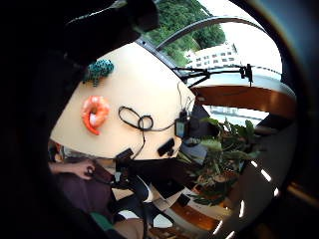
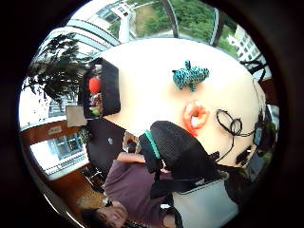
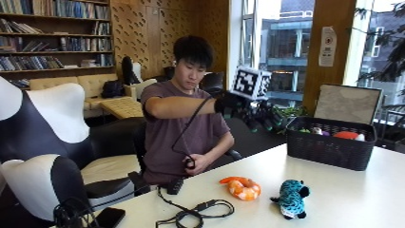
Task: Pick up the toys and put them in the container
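While the right hand (image 3: pixel 244 108) hangs raised above the table (image 3: pixel 354 194), between the person and the basket (image 3: pixel 329 145), we find two toys yet to be collected. We cannot tell from any view whether its fingers are spread or curled, and we see no toy in it.

The shrimp (image 3: pixel 241 187) lies on the near part of the table, in front of the person. The shark (image 3: pixel 292 197) lies just to its right, apart from it. The basket stands at the far right of the table and already holds several toys, a red one among them.

Risks, in our judgement:

1. The cable (image 3: pixel 197 212) lies looped on the table left of the shrimp, close by. A hand coming down on that side could catch the loop and drag it along.
2. The hand is well above the toys. A hasty descent could nudge the shrimp towards the near edge instead of closing round it.
3. The two toys lie near each other. Reaching for one could knock the other, and the shark sits not far from the near edge.
4. The basket has a tall wall. A toy carried too low could strike the rim and fall outside.
5. The bare hand (image 3: pixel 197 163) holds a lead at the table edge; a pull there could shift the cable into the working area.
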`<state>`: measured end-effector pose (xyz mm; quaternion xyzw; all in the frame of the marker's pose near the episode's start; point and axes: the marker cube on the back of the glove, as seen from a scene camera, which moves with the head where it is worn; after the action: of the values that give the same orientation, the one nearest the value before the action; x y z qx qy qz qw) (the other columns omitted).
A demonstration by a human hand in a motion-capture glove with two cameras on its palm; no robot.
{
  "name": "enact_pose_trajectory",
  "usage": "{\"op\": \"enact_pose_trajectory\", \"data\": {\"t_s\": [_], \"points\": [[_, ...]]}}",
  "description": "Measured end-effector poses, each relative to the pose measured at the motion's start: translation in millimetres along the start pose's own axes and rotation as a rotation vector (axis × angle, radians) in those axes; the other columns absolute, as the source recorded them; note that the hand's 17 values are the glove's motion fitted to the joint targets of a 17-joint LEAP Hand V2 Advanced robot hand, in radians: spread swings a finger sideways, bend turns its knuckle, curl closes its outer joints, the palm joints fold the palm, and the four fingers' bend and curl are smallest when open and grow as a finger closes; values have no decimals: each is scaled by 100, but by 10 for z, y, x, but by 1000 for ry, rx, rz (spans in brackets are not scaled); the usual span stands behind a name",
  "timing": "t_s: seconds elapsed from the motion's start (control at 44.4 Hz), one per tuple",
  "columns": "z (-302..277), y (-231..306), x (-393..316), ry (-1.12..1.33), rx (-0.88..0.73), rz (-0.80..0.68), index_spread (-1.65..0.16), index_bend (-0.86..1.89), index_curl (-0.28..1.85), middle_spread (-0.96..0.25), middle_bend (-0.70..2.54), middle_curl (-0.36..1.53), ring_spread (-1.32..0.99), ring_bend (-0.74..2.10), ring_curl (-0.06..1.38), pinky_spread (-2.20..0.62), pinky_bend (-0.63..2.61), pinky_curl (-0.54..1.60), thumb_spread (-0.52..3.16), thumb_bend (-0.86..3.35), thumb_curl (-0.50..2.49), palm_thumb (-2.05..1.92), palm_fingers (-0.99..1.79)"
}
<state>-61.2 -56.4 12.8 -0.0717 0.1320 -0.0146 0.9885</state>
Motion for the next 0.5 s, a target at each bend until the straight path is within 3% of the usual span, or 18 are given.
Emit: {"op": "enact_pose_trajectory", "data": {"t_s": [0.225,0.338,0.45,0.495], "points": [[1782,-84,-131,-135,-161,-13,-18,8,20,1,13,27,2,35,37,6,96,35,122,-5,32,-5,-24],[2390,-42,-329,-152,-234,-67,-18,8,19,2,12,26,2,31,37,6,95,35,120,-5,30,-6,-26],[2625,-68,-442,-115,-78,-33,-20,7,18,2,10,25,3,30,36,5,95,35,117,-6,28,-7,-29],[2624,-94,-461,-140,21,-24,-21,7,17,-1,11,24,1,38,38,4,96,35,118,-5,28,-7,-16]]}}
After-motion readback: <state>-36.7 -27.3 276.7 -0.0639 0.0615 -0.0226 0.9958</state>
